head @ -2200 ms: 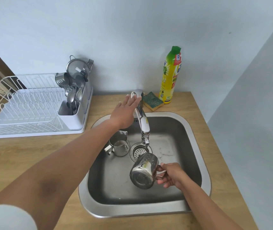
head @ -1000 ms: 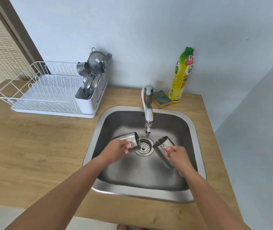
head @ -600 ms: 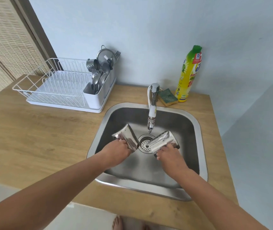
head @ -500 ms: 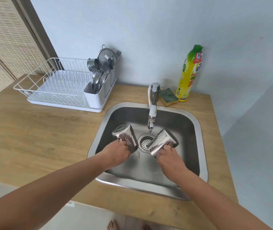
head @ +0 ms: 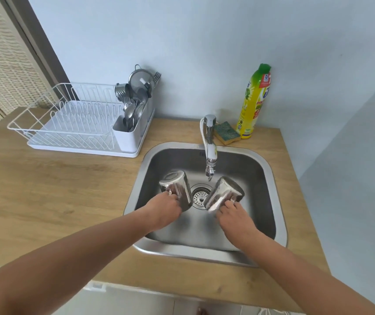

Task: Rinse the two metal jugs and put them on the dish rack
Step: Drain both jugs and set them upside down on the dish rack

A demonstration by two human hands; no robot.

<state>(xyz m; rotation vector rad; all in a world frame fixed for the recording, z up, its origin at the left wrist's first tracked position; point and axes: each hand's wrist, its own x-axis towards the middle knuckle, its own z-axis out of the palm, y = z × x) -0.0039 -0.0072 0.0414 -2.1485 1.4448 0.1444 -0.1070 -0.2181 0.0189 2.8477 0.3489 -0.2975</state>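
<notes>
Stainless steel, two items, both within the sink (head: 281,201) and well apart from the dish rack (head: 68,123).

Left jug (head: 176,189): upturned, flat base uppermost and leaning away to the left, mouth down toward the drain strainer (head: 199,196). Long axis steep, tilted. Left hand (head: 165,211) grips it at the handle.

Right jug (head: 224,194): likewise upturned, base high and leaning to the right, mouth low and inward. Right hand (head: 236,220) grips it at the handle. The two jugs stand as a V, one on either side of the strainer, beneath the tap (head: 209,146) spout.

Hard to make out: both mouths face down, so the interiors are hidden. The handles are mostly covered by the curled fingers. Whether either rim touches the sink floor cannot be told. Motion blur softens the right jug's lower edge.

Also on the bench (head: 45,189): white cutlery holder (head: 127,135) in the rack, crowded with utensils; green sponge (head: 226,133); yellow bottle (head: 253,103), just beside the sponge.
</notes>
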